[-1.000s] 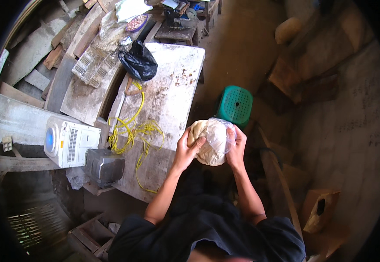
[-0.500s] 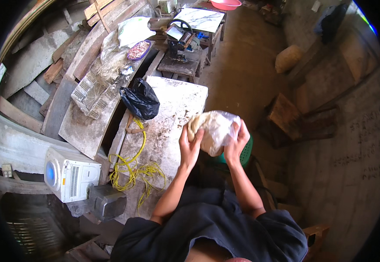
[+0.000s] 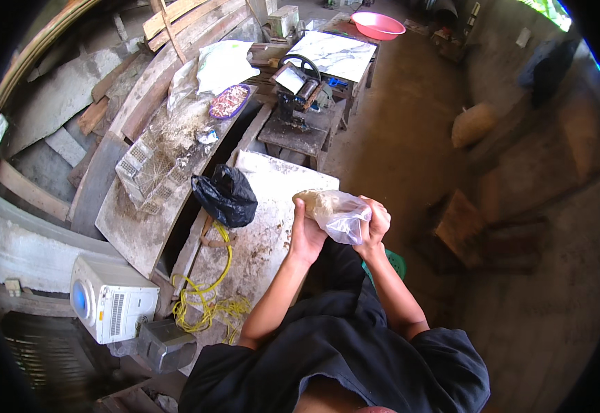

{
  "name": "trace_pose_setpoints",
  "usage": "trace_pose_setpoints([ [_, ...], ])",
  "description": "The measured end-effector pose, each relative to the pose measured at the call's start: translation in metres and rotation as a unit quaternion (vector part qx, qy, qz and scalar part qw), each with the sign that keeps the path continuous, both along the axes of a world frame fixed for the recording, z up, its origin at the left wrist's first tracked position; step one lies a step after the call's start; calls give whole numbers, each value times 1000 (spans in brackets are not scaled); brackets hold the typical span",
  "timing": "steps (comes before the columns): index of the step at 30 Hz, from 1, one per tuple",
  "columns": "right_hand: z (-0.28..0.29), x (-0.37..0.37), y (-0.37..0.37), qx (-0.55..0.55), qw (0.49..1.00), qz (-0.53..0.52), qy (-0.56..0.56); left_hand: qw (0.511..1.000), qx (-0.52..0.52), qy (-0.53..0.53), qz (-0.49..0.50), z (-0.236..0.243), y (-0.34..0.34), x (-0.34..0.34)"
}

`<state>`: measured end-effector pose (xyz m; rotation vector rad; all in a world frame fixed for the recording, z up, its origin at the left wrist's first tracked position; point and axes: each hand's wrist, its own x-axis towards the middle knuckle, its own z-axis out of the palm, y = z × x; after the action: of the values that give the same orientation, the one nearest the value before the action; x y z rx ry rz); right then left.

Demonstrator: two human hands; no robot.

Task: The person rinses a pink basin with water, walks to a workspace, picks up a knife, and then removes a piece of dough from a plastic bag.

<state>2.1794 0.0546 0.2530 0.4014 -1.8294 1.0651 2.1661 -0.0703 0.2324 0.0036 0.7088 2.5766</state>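
A clear plastic bag point(image 3: 345, 217) with a pale beige, dough-like lump inside hangs in front of my chest, above the near right part of a whitish worktop point(image 3: 279, 180). My left hand point(image 3: 305, 237) cradles the filled end from below, its thumb pressed along the side. At the other end my right hand point(image 3: 374, 224) grips the bunched, loose plastic in closed fingers. Part of the lump is hidden by the bag's folds. A black plastic bag point(image 3: 224, 196) lies on the worktop to the left of my hands.
Tangled yellow cord point(image 3: 207, 310) and a white boxy appliance point(image 3: 117, 299) are at lower left. A hand-wheel machine point(image 3: 300, 103) stands beyond the worktop. Farther back are a marbled tabletop point(image 3: 334, 54) and a pink basin point(image 3: 378, 26). A purple tray point(image 3: 229, 102) sits on a plank at left.
My right hand has gone from holding the bag's side to clutching its loose plastic. The lump now rests in my left palm, with the bag stretched right. The view has shifted slightly.
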Motion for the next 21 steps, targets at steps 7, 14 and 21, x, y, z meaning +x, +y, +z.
trace_pose_setpoints([
  [7, -10, -49, 15, -336, 938, 60, -65, 989, -35, 0, 145, -4, 41, -42],
  [14, -8, -110, 65, -602, 781, 160, -43, 975, -4, 23, 220, -18, 94, -113],
  [21, -13, -152, 138, -564, 817, 74, -91, 955, 5, 125, 270, 11, 148, -181],
])
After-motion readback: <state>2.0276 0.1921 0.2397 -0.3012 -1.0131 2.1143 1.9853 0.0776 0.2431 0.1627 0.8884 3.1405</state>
